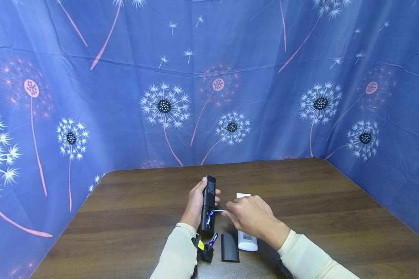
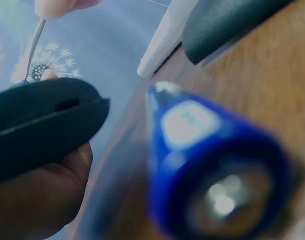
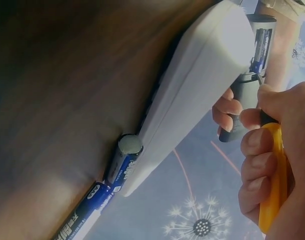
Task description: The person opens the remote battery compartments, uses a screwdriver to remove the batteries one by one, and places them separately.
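Note:
My left hand (image 1: 194, 203) grips a black remote control (image 1: 210, 190), its back facing up and its battery bay uncovered. A blue AAA battery (image 3: 262, 50) sits in that bay, tilted in the head view. In my right hand (image 1: 253, 217) is a screwdriver with a yellow handle (image 3: 273, 185); its thin metal shaft (image 1: 219, 210) reaches into the bay, the tip right at the battery's end. The black battery cover (image 1: 229, 248) lies on the table below the remote. Beside it a white remote (image 1: 248, 244) lies partly hidden under my right hand.
A loose blue battery (image 2: 217, 165) is close to my left wrist. Two more batteries, one nearer (image 3: 85, 212) and one beside the white remote (image 3: 125, 162), lie end to end on the table. A blue dandelion curtain (image 1: 195, 116) hangs behind the wooden table (image 1: 143, 201).

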`<state>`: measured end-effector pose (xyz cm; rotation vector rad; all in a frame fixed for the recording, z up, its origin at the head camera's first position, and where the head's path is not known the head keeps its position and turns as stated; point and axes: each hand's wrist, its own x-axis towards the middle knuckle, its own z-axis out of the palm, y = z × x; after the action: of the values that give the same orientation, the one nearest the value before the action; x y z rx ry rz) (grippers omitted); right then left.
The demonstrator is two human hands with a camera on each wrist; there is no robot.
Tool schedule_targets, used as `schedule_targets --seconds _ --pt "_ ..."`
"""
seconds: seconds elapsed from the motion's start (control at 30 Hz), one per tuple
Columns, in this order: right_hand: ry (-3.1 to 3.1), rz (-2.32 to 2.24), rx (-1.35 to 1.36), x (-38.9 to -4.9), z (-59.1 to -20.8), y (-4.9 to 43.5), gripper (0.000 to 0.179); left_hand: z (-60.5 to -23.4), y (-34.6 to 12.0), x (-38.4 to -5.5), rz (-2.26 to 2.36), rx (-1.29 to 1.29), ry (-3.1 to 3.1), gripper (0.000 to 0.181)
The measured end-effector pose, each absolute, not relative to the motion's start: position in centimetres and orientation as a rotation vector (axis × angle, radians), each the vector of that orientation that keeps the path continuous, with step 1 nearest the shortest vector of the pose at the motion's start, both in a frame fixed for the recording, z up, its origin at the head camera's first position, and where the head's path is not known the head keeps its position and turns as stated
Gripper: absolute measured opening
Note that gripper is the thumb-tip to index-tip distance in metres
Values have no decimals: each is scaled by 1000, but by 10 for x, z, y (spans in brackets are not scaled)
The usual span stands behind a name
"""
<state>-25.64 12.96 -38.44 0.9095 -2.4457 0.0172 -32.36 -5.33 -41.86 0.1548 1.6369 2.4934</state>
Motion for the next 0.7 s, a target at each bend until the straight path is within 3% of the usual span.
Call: schedule_targets --seconds 0.7 --pt "-2495 22 886 -254 -384 132 25 -419 -53 -326 2534 132 1575 51"
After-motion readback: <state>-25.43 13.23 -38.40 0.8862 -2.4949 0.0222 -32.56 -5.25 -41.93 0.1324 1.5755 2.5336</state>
